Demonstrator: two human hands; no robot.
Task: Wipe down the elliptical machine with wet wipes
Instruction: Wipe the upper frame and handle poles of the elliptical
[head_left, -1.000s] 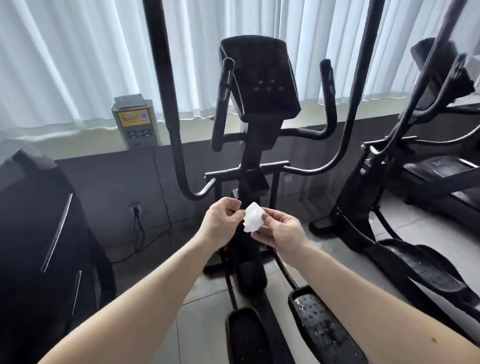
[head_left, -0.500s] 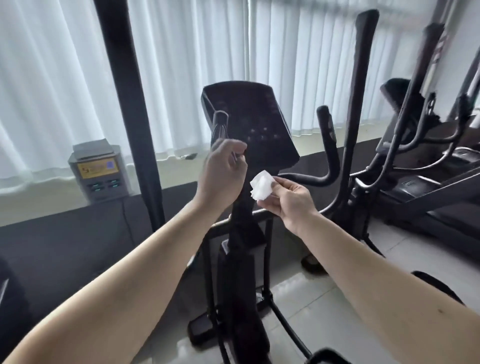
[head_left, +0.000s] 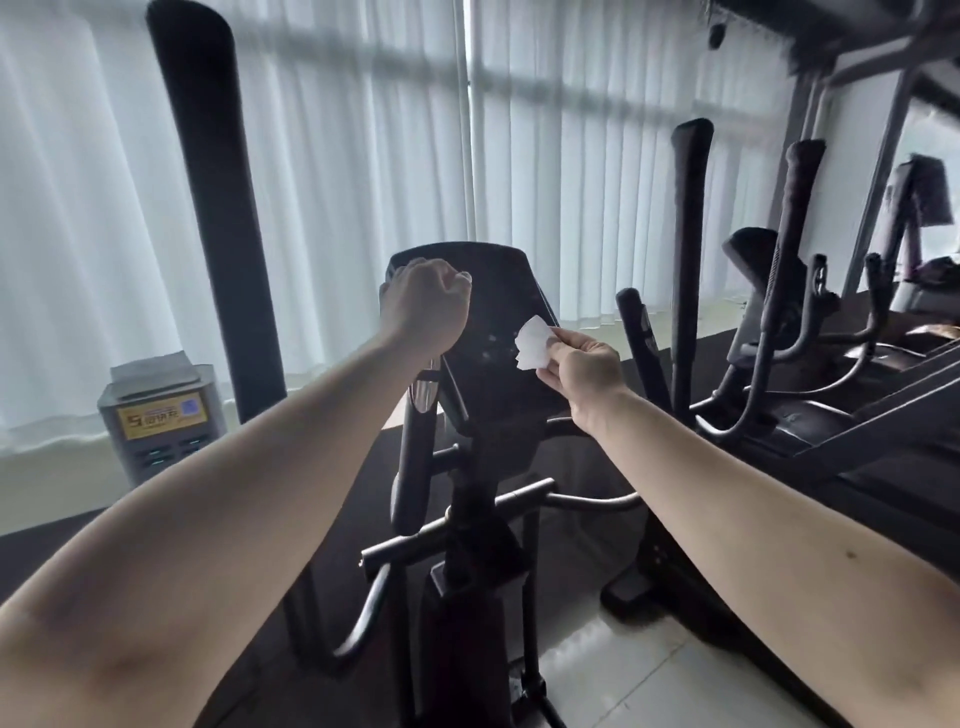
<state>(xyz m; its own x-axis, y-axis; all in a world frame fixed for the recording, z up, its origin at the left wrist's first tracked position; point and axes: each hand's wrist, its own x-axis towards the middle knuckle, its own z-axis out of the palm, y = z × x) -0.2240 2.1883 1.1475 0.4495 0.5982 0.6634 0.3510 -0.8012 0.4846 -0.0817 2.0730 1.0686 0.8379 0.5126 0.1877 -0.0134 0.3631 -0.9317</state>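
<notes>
White wipe (head_left: 531, 344) near right edge of console (head_left: 498, 296)

White pleated curtains (head_left: 332, 197) are covering the whole window wall. Daylight is glowing through them, leaving the room dim. A pale sill (head_left: 52, 473) is running beneath, over a dark low wall (head_left: 41, 540). A grey box with a yellow label (head_left: 161, 421) is sitting on the sill at left. Glossy pale floor tiles (head_left: 634, 670) are catching reflections. More dark exercise machines (head_left: 789, 374) are standing at right.
</notes>
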